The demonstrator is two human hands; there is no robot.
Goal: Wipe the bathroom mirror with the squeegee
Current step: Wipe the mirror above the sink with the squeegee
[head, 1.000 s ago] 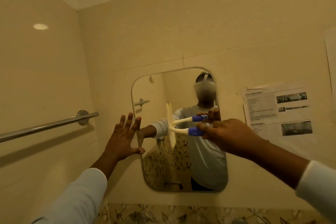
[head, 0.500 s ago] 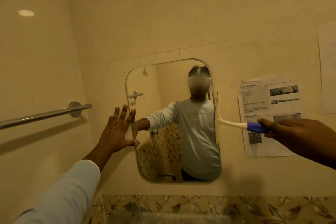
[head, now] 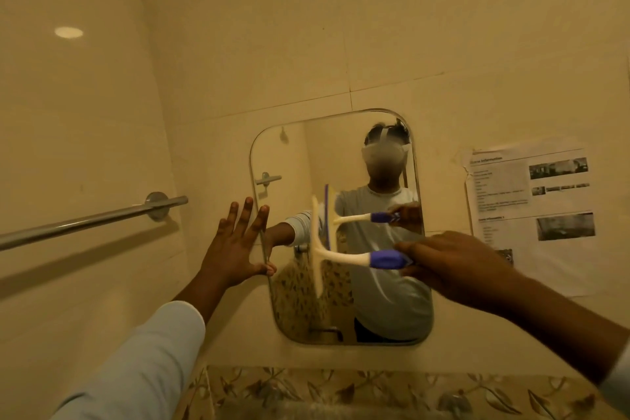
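Note:
A rounded rectangular mirror (head: 385,303) hangs on the beige tiled wall ahead. My right hand (head: 453,266) grips the purple end of a white squeegee (head: 341,257), whose upright blade lies against the left half of the glass. My left hand (head: 235,242) is flat on the wall with fingers spread, its thumb touching the mirror's left edge. The glass reflects a person in a light shirt with the squeegee.
A chrome towel bar (head: 92,220) runs along the left wall near my left hand. A printed paper sheet (head: 531,211) is stuck to the wall right of the mirror. A leaf-patterned tile border (head: 341,389) runs below.
The squeegee has swept from beside the mirror's right edge back onto the left half of the glass. My left hand has stayed flat on the wall at the mirror's left edge.

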